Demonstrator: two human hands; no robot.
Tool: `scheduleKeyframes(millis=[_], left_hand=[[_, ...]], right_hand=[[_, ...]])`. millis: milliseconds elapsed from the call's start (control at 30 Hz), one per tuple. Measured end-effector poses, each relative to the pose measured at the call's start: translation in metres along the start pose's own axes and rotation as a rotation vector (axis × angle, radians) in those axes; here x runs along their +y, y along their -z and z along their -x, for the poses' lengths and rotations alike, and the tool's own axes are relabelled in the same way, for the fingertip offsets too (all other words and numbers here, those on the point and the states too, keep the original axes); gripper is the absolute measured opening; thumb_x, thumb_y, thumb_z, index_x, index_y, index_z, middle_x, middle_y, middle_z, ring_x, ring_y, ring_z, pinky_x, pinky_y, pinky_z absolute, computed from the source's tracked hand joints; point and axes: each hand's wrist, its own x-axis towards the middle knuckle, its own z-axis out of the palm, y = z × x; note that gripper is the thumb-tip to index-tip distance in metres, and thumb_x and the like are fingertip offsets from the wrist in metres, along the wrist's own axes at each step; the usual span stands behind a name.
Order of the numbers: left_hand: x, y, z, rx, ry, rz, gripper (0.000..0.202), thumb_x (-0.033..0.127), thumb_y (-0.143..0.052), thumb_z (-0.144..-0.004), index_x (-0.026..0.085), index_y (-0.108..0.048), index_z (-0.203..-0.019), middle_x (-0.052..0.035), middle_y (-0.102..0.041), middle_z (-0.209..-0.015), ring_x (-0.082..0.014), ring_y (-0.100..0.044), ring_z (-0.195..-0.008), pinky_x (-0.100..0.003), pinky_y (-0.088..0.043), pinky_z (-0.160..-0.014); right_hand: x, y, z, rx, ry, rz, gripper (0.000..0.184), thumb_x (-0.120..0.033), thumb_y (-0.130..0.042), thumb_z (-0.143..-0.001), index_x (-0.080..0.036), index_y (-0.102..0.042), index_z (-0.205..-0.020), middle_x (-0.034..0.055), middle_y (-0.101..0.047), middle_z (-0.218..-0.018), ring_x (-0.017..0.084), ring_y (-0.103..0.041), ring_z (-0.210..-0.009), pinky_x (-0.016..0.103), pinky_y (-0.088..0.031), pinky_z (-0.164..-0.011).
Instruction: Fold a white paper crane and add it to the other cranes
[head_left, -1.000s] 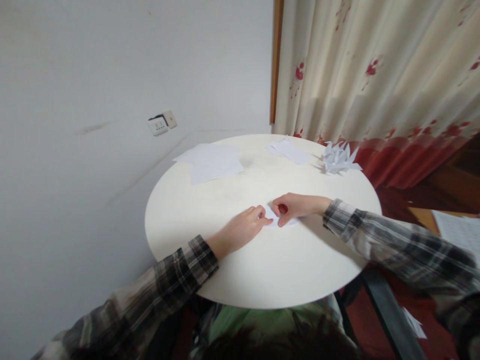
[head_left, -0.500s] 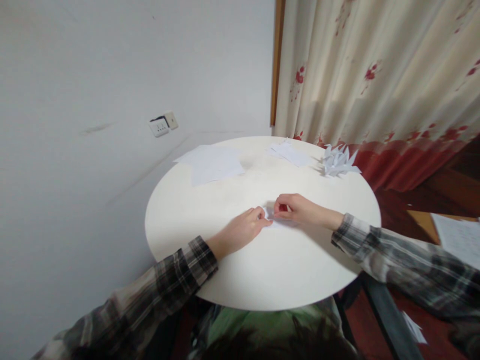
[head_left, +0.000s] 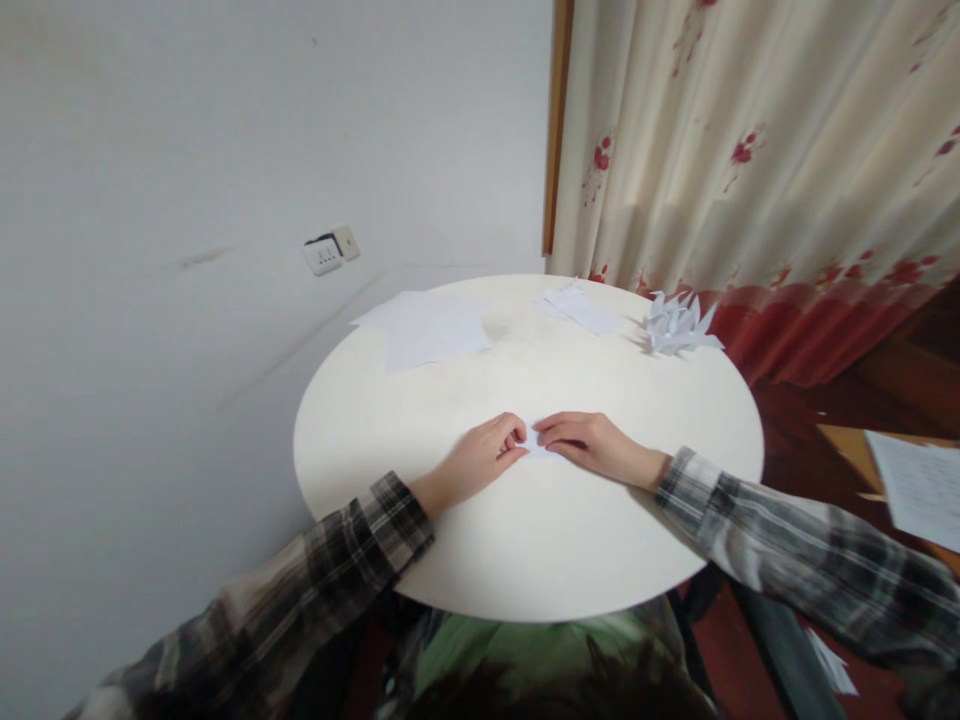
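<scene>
I see: round cream table [head_left: 600, 560] | grey-white wall [head_left: 187, 150], socket plate [head_left: 331, 249] | floral cream-red curtain [head_left: 750, 150], wooden frame strip [head_left: 556, 130] | soft, even light.

1. The right hand [head_left: 592, 444] is lying flatter on the small white paper [head_left: 535, 441] than a second ago, its wrist swinging nearer the body.
2. The red thumbnail (plain before) is no longer showing.
3. The left hand [head_left: 474, 462] is sitting slightly lower.

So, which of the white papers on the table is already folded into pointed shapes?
The folded paper pile at the far right edge, near the curtain. It stands up in spiky points; the other sheets lie flat.
</scene>
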Motion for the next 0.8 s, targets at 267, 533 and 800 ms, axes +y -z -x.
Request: scheduleKeyframes(millis=[267, 533, 800], left_hand=[[0.02, 0.005, -0.001, 0.027, 0.209, -0.042, 0.014, 0.023, -0.049, -0.083, 0.016, -0.051, -0.095, 0.0006, -0.06, -0.07, -0.0153, -0.057, -0.068, -0.025, -0.043, -0.063], [0.028, 0.012, -0.005, -0.042, 0.259, -0.228, 0.03, 0.03, -0.059, -0.078, 0.019, -0.051, -0.105, 0.0016, -0.067, -0.078, -0.0186, -0.062, -0.074, -0.027, -0.041, -0.062], [0.036, 0.02, 0.004, -0.026, 0.226, -0.432, 0.026, 0.027, -0.059, -0.081, 0.016, -0.05, -0.102, -0.0013, -0.067, -0.079, -0.0214, -0.061, -0.082, -0.032, -0.04, -0.074]], right_hand=[[0.002, -0.003, 0.003, 0.017, 0.084, 0.157, 0.02, -0.016, -0.045, -0.087, -0.018, -0.065, -0.091, 0.0098, -0.063, -0.107, 0.016, -0.06, -0.095, 0.03, -0.05, -0.082], [-0.007, 0.0, 0.001, 0.017, 0.061, 0.167, 0.022, -0.015, -0.044, -0.088, -0.018, -0.064, -0.093, 0.0105, -0.064, -0.107, 0.017, -0.061, -0.096, 0.033, -0.051, -0.082], [-0.005, -0.003, 0.003, -0.002, 0.06, 0.197, 0.022, -0.013, -0.045, -0.087, -0.018, -0.064, -0.096, 0.0097, -0.063, -0.11, 0.018, -0.061, -0.098, 0.034, -0.051, -0.084]])
